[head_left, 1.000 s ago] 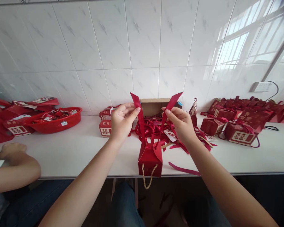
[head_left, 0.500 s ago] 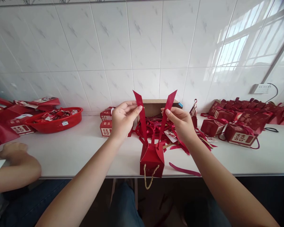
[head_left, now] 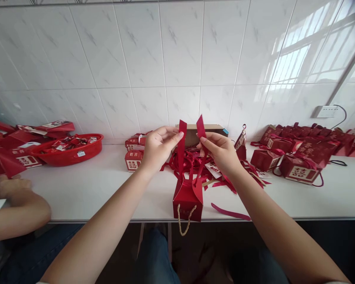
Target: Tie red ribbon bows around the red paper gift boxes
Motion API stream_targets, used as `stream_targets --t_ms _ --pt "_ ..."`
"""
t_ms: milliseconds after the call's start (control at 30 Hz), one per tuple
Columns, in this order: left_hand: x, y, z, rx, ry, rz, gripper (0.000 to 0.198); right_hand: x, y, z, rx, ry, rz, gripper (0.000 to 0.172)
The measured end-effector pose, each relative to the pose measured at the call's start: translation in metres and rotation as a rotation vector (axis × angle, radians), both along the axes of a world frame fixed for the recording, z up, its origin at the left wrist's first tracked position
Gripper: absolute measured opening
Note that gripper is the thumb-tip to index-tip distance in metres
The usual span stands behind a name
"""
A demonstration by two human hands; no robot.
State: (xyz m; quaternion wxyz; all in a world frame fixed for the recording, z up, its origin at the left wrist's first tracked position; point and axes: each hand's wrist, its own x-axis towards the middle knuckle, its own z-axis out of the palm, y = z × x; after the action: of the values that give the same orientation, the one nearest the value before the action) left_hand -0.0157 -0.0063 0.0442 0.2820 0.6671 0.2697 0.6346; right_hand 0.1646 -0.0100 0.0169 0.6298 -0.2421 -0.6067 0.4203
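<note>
A small red gift box [head_left: 187, 199] stands at the table's front edge, a twisted tan cord handle [head_left: 183, 228] hanging from its front. Red ribbon [head_left: 181, 154] comes up out of the top of the box in two ends. My left hand [head_left: 159, 148] pinches the left end between thumb and fingers. In my right hand [head_left: 217, 148] the other end [head_left: 201, 125] is pinched the same way. Both ribbon tips stick up past my fingers, close together but apart. Behind the box lies a heap of loose red ribbons [head_left: 187, 161].
An open cardboard box [head_left: 211, 127] stands by the tiled wall. Left are a red basin [head_left: 77, 156] of small packets and a co-worker's arm [head_left: 26, 203]. Finished-looking red boxes [head_left: 300, 169] crowd the right. A dark pink strip [head_left: 230, 213] lies near the front edge.
My hands have come closer together, bringing the two ribbon ends nearer each other. The gift box has shifted slightly left. At the left, the co-worker's hand now meets a red item.
</note>
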Motion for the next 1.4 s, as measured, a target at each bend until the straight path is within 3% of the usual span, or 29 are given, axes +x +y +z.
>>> stream_targets --t_ms 267,367,467,600,700,900,1000,1133,1233,1400 --pt "0.010 -0.004 0.002 -0.093 0.229 0.043 0.039 -0.005 -0.009 0.000 -0.020 -0.122 0.095 0.023" --pt "0.010 -0.006 0.000 -0.074 0.321 0.019 0.041 -0.005 -0.010 -0.003 0.001 -0.178 0.062 0.033" --pt "0.010 -0.009 -0.004 -0.081 0.384 -0.079 0.042 -0.004 -0.008 -0.007 0.028 -0.192 0.020 0.037" --pt "0.009 -0.012 -0.011 -0.291 0.323 -0.255 0.052 0.001 -0.004 -0.015 0.081 -0.197 -0.001 0.032" --pt "0.006 -0.009 -0.014 -0.476 0.177 -0.316 0.040 0.009 0.000 -0.021 0.273 -0.350 -0.061 0.028" --pt "0.001 -0.003 -0.018 -0.728 0.048 -0.301 0.026 0.022 0.008 -0.026 0.918 -0.940 -0.339 0.029" --pt "0.001 -0.002 -0.020 -0.754 0.045 -0.318 0.020 0.022 0.010 -0.028 1.037 -1.076 -0.514 0.028" --pt "0.000 -0.004 -0.023 -0.680 0.055 -0.351 0.014 0.019 0.009 -0.032 1.012 -1.025 -0.576 0.027" --pt "-0.002 -0.007 -0.024 -0.522 0.178 -0.222 0.021 0.013 0.004 -0.038 0.864 -0.783 -0.563 0.025" --pt "-0.026 -0.011 -0.032 -0.079 0.507 0.346 0.033 0.018 -0.016 -0.053 0.482 -0.396 -0.610 0.023"
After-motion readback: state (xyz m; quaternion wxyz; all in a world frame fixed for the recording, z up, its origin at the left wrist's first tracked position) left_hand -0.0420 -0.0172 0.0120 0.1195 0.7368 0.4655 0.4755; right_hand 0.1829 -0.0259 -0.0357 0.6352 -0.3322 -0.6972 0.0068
